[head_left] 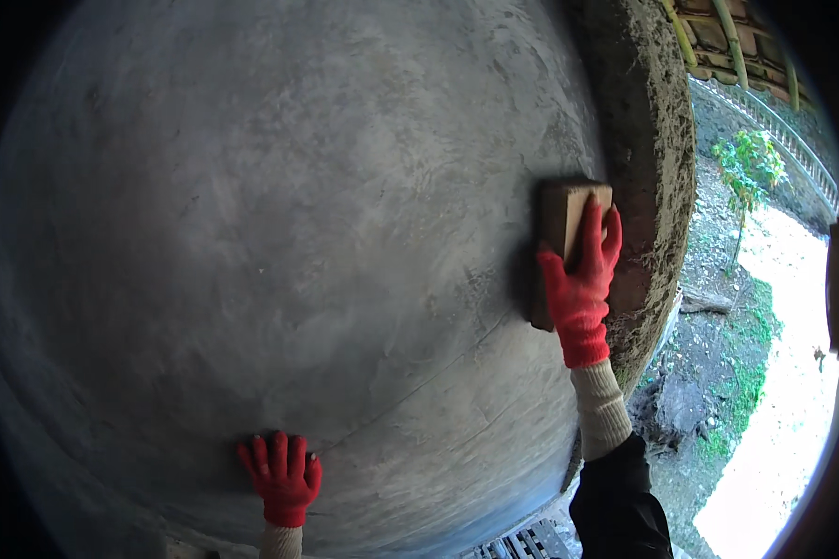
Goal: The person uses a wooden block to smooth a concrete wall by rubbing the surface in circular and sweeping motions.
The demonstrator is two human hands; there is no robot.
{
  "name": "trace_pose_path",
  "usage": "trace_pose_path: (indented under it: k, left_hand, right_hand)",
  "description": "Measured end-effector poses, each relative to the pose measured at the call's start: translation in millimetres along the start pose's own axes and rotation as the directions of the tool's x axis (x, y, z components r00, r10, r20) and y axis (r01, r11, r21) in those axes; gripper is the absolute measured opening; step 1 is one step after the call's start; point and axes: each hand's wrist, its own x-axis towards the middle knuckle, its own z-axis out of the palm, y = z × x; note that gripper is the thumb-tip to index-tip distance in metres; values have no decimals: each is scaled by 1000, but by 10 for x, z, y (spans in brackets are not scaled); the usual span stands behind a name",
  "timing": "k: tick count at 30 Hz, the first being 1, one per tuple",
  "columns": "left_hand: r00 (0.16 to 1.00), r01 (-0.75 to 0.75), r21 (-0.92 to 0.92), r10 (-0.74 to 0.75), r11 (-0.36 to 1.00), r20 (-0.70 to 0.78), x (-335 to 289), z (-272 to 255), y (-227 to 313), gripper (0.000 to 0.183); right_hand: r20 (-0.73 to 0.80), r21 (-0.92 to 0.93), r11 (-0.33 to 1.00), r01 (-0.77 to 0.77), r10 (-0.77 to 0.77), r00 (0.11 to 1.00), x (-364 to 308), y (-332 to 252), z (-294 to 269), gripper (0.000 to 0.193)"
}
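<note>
A grey plastered wall (326, 214) fills most of the head view. Against its right side, beside the rough edge, my right hand (583, 289) in a red glove grips a light-brown wooden block (561, 219). The block stands lengthwise up and down, its far side hidden against the wall. My thumb wraps its left side, and the fingers lie over its outer face. Low on the wall, my left hand (284, 475), also red-gloved, rests flat with fingers spread and holds nothing.
A rough, crumbly wall edge (667, 177) runs down just right of my right hand. Beyond it lie sloping ground with a small leafy tree (748, 168), a stump (676, 408) and a bright path (774, 419). Roof tiles (708, 42) hang at upper right; a slatted pallet-like object (531, 542) is below.
</note>
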Motion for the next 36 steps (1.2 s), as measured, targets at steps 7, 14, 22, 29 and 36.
trace_pose_path:
  k: [7, 14, 22, 29, 36]
  left_hand:
    - [1000, 27, -29, -28, 999, -15, 4, -21, -18, 29]
    - [999, 45, -79, -46, 996, -14, 37, 33, 51, 26]
    - [991, 7, -59, -14, 998, -132, 22, 66, -20, 24]
    - [987, 39, -107, -55, 993, -153, -8, 55, 23, 28]
    - [954, 89, -311, -171, 946, -247, -32, 8, 77, 33]
  right_hand:
    - [333, 119, 858, 499, -508, 794, -1633, -435, -30, 92]
    - [19, -61, 997, -36, 37, 999, -918, 710, -196, 88]
    - [220, 17, 904, 426, -419, 881, -774, -1040, 206, 89]
    - [263, -206, 899, 385, -329, 907, -1420, 262, -176, 99]
    - [63, -58, 941, 333, -329, 942, -204, -824, 322, 79]
